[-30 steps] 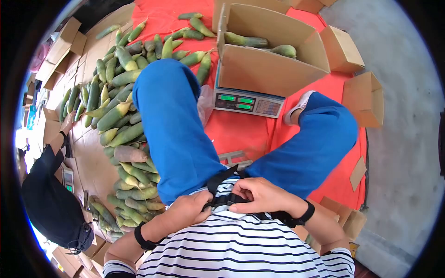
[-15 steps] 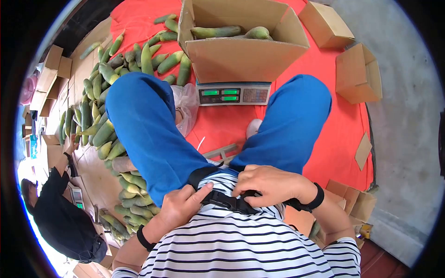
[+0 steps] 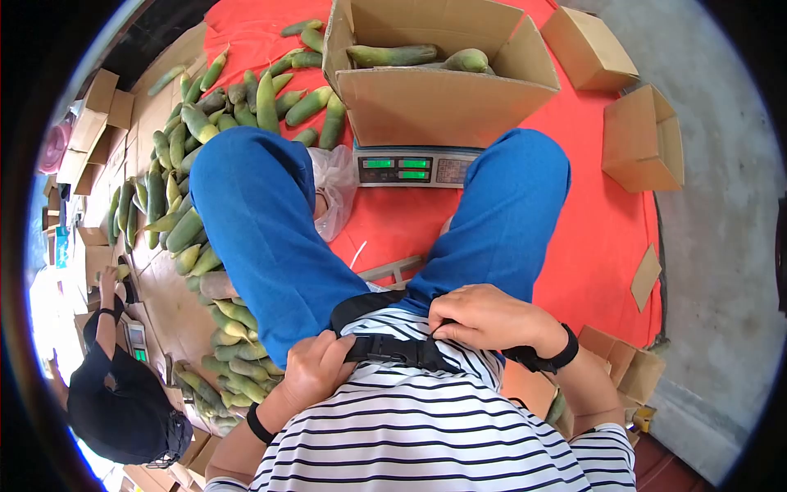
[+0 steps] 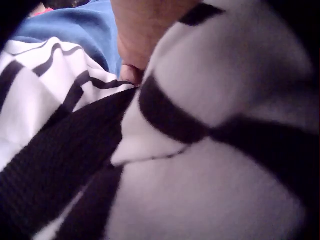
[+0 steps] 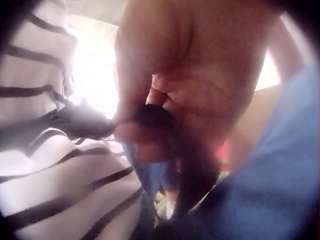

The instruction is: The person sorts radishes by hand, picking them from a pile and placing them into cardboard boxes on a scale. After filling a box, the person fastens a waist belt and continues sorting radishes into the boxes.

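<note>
A black belt with a plastic side-release buckle [image 3: 392,349] crosses the striped shirt [image 3: 393,426] at the waist. At the buckle's left end, my left hand [image 3: 316,371] grips the strap between thumb and fingers. My right hand [image 3: 496,318] pinches the strap's thin tail near its thumb, a little above and right of the buckle. In the right wrist view, the fingers of the right hand [image 5: 200,70] curl round a dark piece of strap, partly blurred. Shirt cloth fills most of the left wrist view, hiding much of the left hand [image 4: 150,32] there.
Ahead, a carton [image 3: 447,107] holding several large green radishes stands on a digital scale [image 3: 410,168]. A heap of radishes [image 3: 188,221] lies left. Empty cartons [image 3: 643,139] stand right on the red sheet [image 3: 607,238]. A person in black [image 3: 123,402] works at far left.
My right hand has shifted off the buckle, up and rightward along the strap, while my left hand keeps its hold. Both knees have drawn closer together and the head view has tilted.
</note>
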Demonstrator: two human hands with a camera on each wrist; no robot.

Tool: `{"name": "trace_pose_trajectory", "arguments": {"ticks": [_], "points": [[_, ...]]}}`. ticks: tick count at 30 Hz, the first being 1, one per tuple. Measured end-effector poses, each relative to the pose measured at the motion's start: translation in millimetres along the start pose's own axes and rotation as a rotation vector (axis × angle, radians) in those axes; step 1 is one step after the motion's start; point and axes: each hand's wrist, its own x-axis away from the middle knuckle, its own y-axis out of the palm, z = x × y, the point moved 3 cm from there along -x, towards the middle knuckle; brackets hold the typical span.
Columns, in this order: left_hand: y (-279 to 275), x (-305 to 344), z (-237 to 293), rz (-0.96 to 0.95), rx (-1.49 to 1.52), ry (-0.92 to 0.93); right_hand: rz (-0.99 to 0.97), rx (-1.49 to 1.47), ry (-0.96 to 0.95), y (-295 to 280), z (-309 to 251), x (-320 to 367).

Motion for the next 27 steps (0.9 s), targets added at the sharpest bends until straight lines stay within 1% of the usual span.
{"name": "trace_pose_trajectory", "arguments": {"ticks": [2,5,6,8,9,11,12,13,15,16,17,19,20,21,22,23,24,27], "points": [[0.8,0.7,-0.9,0.006,0.002,0.0,0.003,-0.03,0.046,-0.9,-0.3,0.8],[0.4,0.9,-1.4,0.005,-0.006,-0.012,0.015,-0.066,0.059,-0.7,-1.8,2.6],[0.0,0.4,-1.8,0.0,-0.016,-0.024,0.016,-0.065,0.06,-0.5,-3.2,2.8],[-0.3,-0.6,-2.1,-0.015,-0.016,-0.021,0.05,-0.192,0.022,-1.7,-8.6,3.5],[-0.3,-0.8,-2.1,-0.029,-0.018,-0.023,0.05,-0.19,0.021,-1.2,-14.4,4.3],[-0.8,-0.7,-1.2,-0.025,-0.019,-0.018,0.143,-0.67,0.181,4.5,-22.9,6.0],[-0.8,-0.7,-0.9,-0.023,-0.02,-0.011,0.196,-0.807,0.18,11.7,-18.0,4.9],[-0.6,0.3,-1.0,-0.021,-0.021,-0.013,0.194,-0.807,0.179,12.8,-13.0,3.8],[1.7,2.8,-2.9,-0.058,0.01,-0.061,0.241,-0.951,0.309,14.0,-0.4,3.0],[2.4,2.8,-3.1,-0.054,0.009,-0.063,0.271,-0.975,0.312,16.0,3.5,2.3],[2.9,2.7,-3.5,-0.043,0.004,-0.072,0.266,-0.971,0.31,19.2,6.6,2.6],[2.2,4.1,-4.8,-0.028,-0.015,-0.096,0.275,-0.757,0.255,18.7,5.8,-1.3],[0.9,4.2,-5.5,-0.012,-0.006,-0.097,0.275,-0.498,0.221,12.8,-0.1,-1.1],[-0.4,4.3,-6.2,0.003,0.003,-0.099,0.261,-0.501,0.208,10.8,-3.1,-6.7],[-2.2,4.2,-6.2,0.026,0.006,-0.071,0.283,-0.219,0.105,7.3,-8.4,-12.2],[-2.7,4.9,-6.1,0.029,-0.003,-0.082,0.305,0.062,0.001,4.5,-15.2,-16.7],[-2.5,5.2,-4.6,0.027,-0.024,-0.071,0.293,0.046,0.012,4.5,-24.4,-24.6],[-1.7,6.8,-3.9,0.046,-0.051,-0.046,0.085,0.09,0.038,22.9,-43.0,-47.2]]}}
